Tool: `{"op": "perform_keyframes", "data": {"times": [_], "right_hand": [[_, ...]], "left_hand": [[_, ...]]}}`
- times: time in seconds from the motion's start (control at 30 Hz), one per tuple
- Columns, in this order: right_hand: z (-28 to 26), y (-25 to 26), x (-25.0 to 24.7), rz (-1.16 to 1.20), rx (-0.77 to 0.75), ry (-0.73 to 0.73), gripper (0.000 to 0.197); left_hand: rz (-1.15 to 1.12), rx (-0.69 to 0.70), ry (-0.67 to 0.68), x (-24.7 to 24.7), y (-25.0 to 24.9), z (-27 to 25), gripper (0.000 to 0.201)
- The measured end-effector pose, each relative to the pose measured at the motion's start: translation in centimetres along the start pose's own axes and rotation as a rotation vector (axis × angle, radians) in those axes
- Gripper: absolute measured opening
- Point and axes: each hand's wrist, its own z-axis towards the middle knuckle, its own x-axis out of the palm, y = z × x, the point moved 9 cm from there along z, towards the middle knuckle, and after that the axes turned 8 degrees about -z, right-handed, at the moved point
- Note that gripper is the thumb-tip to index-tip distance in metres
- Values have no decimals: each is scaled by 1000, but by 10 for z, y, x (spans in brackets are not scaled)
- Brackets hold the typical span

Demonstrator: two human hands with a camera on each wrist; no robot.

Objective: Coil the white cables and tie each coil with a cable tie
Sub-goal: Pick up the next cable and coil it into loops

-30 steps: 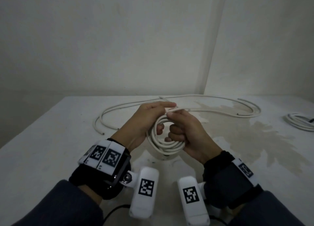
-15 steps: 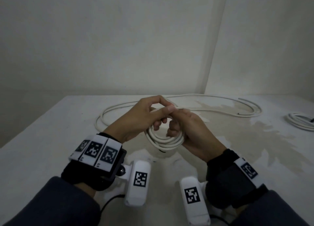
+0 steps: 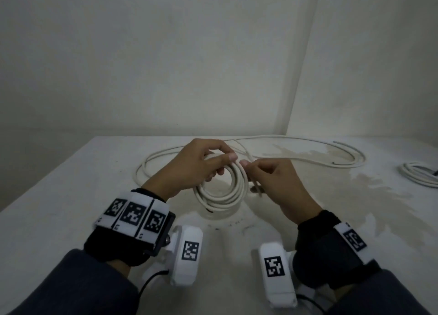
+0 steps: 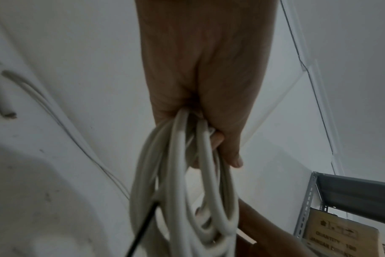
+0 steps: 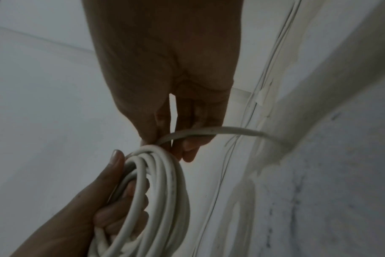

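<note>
The coil (image 3: 221, 189) of white cable is hanging upright just above the surface (image 3: 59, 208), right in front of the person, and everything else is arranging itself around it. The left hand (image 3: 196, 165) is gripping the top of the coil with fingers curled through the loops and the thumb pressing over them, I'm guessing so the turns aren't springing apart while the tying is going on. The right hand (image 3: 272, 179) is sitting just right of the coil, pinching a thin flat strip, the cable tie (image 5: 211, 131), between thumb and fingertips right where it's meeting the top of the coil. Looks like it's feeding the tie around the bundle, which is why the pinch is so close to the loops. I can't tell whether the tie is already going through its own head.

Behind the coil, a loose white cable (image 3: 308, 146) is sprawling in wide curves over the surface, not coiled yet. Far right of the coil, a second coil (image 3: 417, 176) is lying flat near the edge.
</note>
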Motion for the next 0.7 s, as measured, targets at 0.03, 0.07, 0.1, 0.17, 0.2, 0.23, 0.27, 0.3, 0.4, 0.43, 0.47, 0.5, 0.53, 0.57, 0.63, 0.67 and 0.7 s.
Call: {"op": "perform_keyframes", "data": {"times": [0.03, 0.07, 0.1, 0.17, 0.2, 0.23, 0.27, 0.3, 0.4, 0.43, 0.47, 0.5, 0.53, 0.57, 0.63, 0.67, 0.7], "right_hand": [[0, -2, 0, 57, 25, 6, 25], [0, -4, 2, 119, 56, 18, 25], [0, -7, 4, 179, 86, 36, 24], [1, -11, 8, 270, 128, 65, 20], [1, -12, 9, 312, 147, 66, 19], [1, -13, 10, 352, 166, 60, 19], [2, -15, 11, 385, 189, 52, 21], [2, -17, 11, 410, 211, 51, 24], [1, -17, 14, 453, 259, 94, 31], [-1, -16, 15, 468, 267, 117, 32], [-2, -14, 16, 507, 268, 136, 30], [-3, -13, 18, 582, 273, 155, 25], [-5, -12, 20, 678, 283, 176, 20], [-6, -8, 24, 776, 291, 200, 21], [-8, -6, 31, 904, 311, 223, 36], [-8, -6, 34, 941, 317, 223, 39], [-7, -7, 35, 968, 326, 213, 37]], "left_hand": [[-25, 10, -37, -4, 1, 0, 19], [-57, 20, -78, -7, 1, 1, 20], [-90, 29, -118, -11, 2, 1, 20], [-141, 46, -185, -15, 3, 2, 19], [-160, 57, -215, -17, 3, 2, 18], [-177, 70, -242, -17, 2, 2, 17], [-189, 86, -267, -18, 1, 1, 16], [-195, 99, -285, -18, 0, 1, 15], [-221, 126, -314, -15, -1, 0, 15], [-234, 133, -324, -14, -2, 0, 16], [-247, 137, -334, -13, -2, -1, 15], [-262, 138, -349, -11, -2, -1, 15], [-278, 136, -368, -10, -2, -2, 15], [-293, 134, -389, -9, -2, -2, 15], [-304, 143, -432, -8, -2, -4, 16], [-304, 147, -450, -8, -3, -5, 16], [-309, 144, -465, -8, -2, -5, 16]]}}
